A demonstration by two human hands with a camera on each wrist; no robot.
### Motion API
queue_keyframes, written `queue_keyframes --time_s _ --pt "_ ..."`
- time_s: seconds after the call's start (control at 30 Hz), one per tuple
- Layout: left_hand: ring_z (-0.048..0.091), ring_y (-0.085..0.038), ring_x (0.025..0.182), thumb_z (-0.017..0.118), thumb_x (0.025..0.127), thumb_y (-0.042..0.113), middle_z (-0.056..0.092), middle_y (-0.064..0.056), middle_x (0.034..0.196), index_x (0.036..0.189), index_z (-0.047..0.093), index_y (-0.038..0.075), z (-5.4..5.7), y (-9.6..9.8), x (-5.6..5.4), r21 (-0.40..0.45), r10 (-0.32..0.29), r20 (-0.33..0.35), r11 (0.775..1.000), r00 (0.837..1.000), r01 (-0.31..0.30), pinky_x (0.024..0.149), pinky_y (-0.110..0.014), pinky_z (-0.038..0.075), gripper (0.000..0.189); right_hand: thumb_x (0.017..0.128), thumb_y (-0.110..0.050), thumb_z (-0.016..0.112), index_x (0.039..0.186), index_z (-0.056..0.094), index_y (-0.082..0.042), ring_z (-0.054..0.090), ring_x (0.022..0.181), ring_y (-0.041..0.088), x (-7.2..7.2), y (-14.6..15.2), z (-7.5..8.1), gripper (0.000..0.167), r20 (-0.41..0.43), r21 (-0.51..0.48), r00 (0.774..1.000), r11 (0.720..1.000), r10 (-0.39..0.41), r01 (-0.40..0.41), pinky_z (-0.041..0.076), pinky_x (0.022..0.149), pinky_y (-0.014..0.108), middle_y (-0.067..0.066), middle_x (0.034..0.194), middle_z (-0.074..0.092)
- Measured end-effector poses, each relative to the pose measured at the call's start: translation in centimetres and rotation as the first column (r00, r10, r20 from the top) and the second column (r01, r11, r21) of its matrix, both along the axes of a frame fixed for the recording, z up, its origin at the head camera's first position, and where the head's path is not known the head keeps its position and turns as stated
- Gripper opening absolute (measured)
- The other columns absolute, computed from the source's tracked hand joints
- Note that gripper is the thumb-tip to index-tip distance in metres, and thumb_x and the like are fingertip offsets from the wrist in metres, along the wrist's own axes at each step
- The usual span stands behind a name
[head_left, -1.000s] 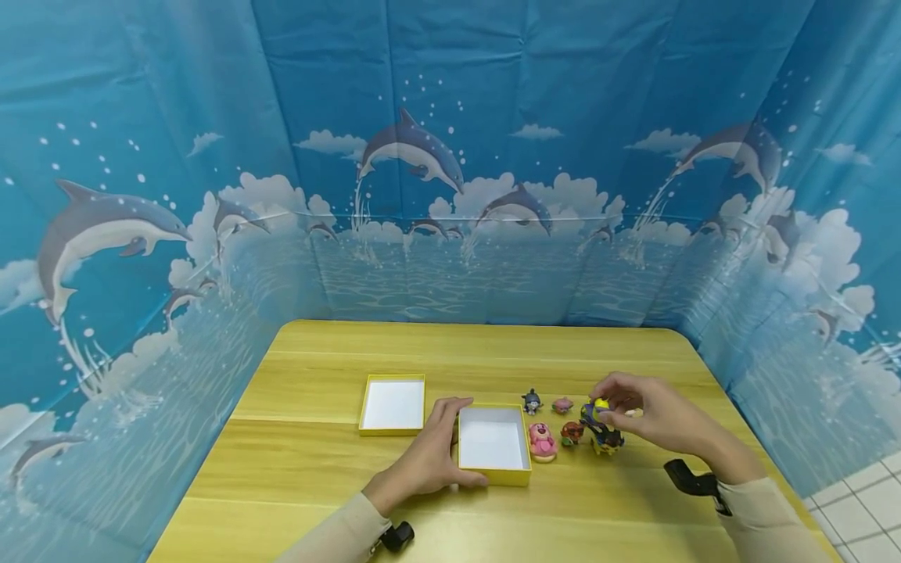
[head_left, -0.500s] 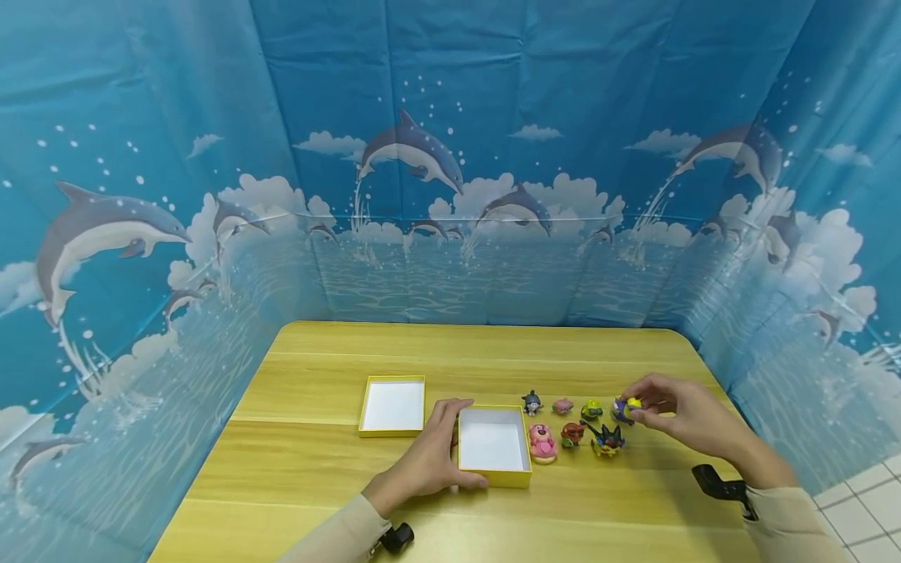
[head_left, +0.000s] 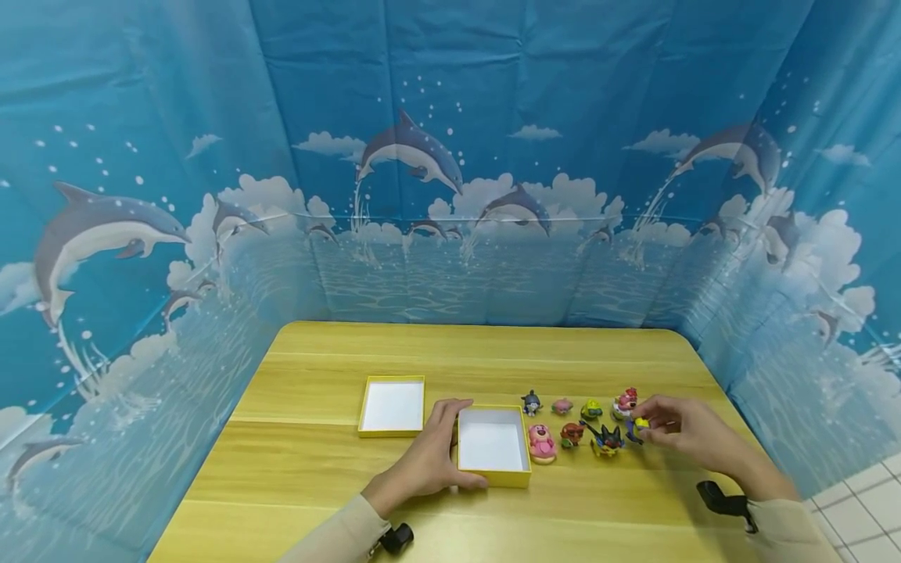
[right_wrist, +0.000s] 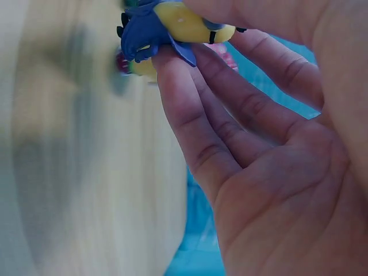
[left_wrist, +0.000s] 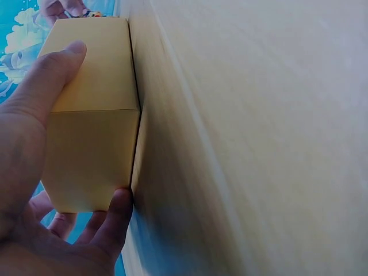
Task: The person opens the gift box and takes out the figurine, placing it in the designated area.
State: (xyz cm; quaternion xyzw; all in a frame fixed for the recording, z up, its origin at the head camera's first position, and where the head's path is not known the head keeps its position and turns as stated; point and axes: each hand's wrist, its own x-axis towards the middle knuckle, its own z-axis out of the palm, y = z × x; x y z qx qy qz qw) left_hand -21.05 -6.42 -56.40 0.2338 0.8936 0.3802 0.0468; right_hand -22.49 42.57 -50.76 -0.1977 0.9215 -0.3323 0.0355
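Between thumb and fingers, my right hand (head_left: 693,436) pinches a small blue-and-yellow toy figurine (right_wrist: 184,23) at the right end of a group of toys. Whether the figurine touches the table, I cannot tell. My left hand (head_left: 432,453) grips an open yellow box (head_left: 501,478) with a white inside, its thumb on the front wall (left_wrist: 95,69) and its fingers around the left side. Close to the held figurine are a red-and-white figurine (head_left: 625,403) and a black-and-yellow one (head_left: 608,442).
Right of the box stand a pink bear figurine (head_left: 542,443), a reddish-brown figurine (head_left: 572,435), a grey one (head_left: 531,403), a small pink one (head_left: 561,406) and a green-yellow one (head_left: 591,409). A yellow-rimmed lid (head_left: 392,433) lies left on the wooden table (head_left: 310,453).
My right hand has carried the blue-and-yellow figurine rightward, then toward the table's front. The green-yellow and red-and-white figurines have come into sight. My left hand and the box stay put.
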Motion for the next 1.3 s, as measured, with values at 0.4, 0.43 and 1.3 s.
queue_keyframes --time_s 0.4,0.43,1.3 --pt "0.058 -0.032 0.155 0.106 0.082 0.058 0.037 -0.012 0.18 0.183 0.029 0.019 -0.1 -0.1 0.0 0.005 -0.006 0.005 1.0 1.0 0.006 0.127 -0.056 0.058 0.133 0.104 -0.01 0.088 0.127 0.081 -0.009 0.078 0.103 0.004 0.0 0.3 -2.0 0.024 0.069 0.015 0.998 1.0 -0.006 0.005 0.068 0.087 0.026 0.012 0.127 0.084" --pt "0.058 -0.032 0.155 0.106 0.082 0.058 0.037 -0.013 0.18 0.183 0.029 0.019 -0.1 -0.1 0.0 0.007 -0.006 0.005 1.0 1.0 0.006 0.127 -0.056 0.058 0.133 0.104 -0.01 0.088 0.127 0.081 -0.009 0.078 0.104 0.003 0.1 0.3 -2.0 0.024 0.072 0.014 0.997 1.0 -0.007 0.006 0.068 0.087 0.025 0.012 0.128 0.084" --pt "0.058 -0.033 0.155 0.107 0.082 0.058 0.037 -0.013 0.179 0.183 0.029 0.018 -0.1 0.2 -0.4 0.009 -0.011 0.004 1.0 1.0 0.011 0.128 -0.056 0.057 0.134 0.104 -0.01 0.089 0.138 0.077 -0.003 0.08 0.109 0.008 0.9 0.7 -1.5 0.036 0.016 -0.001 0.999 1.0 0.03 -0.03 0.071 0.09 0.03 0.02 0.132 0.081"
